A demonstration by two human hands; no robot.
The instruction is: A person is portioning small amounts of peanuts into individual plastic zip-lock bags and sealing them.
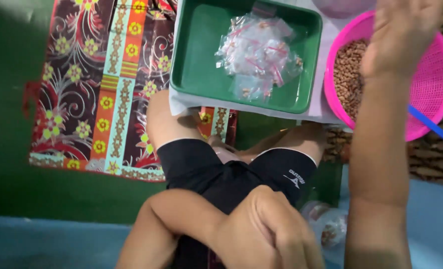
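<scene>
My right hand (pixel 400 35) reaches forward over a pink mesh basket (pixel 433 84) that holds brown nuts (pixel 348 79). Its fingers run off the top edge, so their grip is hidden. My left hand (pixel 266 229) lies low on my lap against black shorts (pixel 206 169), fingers curled, with nothing visible in it. A green tray (pixel 196 55) sits ahead of my knees and holds several small clear zip bags (pixel 259 52) with red seal strips.
A blue handle (pixel 430 124) sticks out of the pink basket at its near right. A clear plastic bag (pixel 328 226) lies by my right thigh. A patterned dark cloth (pixel 102 84) covers the green floor on the left.
</scene>
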